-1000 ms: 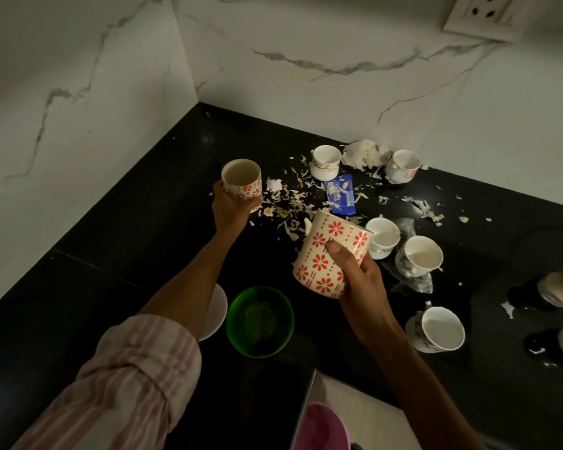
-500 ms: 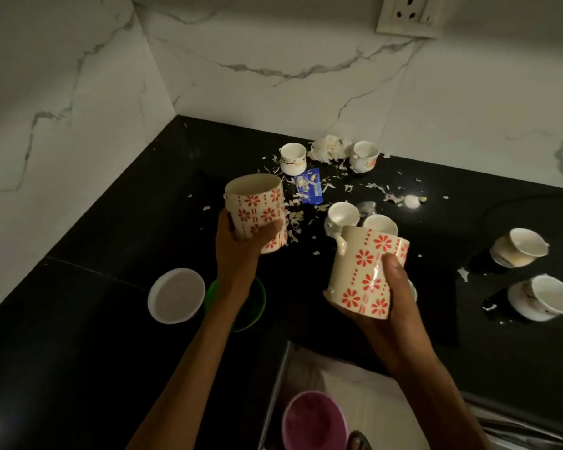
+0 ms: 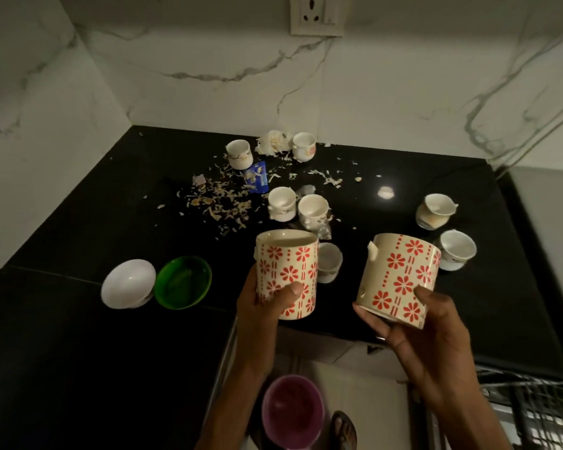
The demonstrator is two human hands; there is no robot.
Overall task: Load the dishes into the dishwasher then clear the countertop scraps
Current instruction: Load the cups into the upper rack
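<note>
Black worktop [image 3: 78, 368] now lies behind both flowered mugs, lifted off it toward the near edge, left hand [image 3: 260, 306] gripping one [image 3: 286, 274], right hand [image 3: 413, 323] the other [image 3: 400, 277], dishwasher-bound.

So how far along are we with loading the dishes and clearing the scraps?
Early. Nothing on view looks finished. In hand: the left hand and right hand each grip a red-flowered mug, held above the counter edge. Left: the small white cups, white bowl and green bowl sit on the black countertop, and the scraps lie scattered.
</note>
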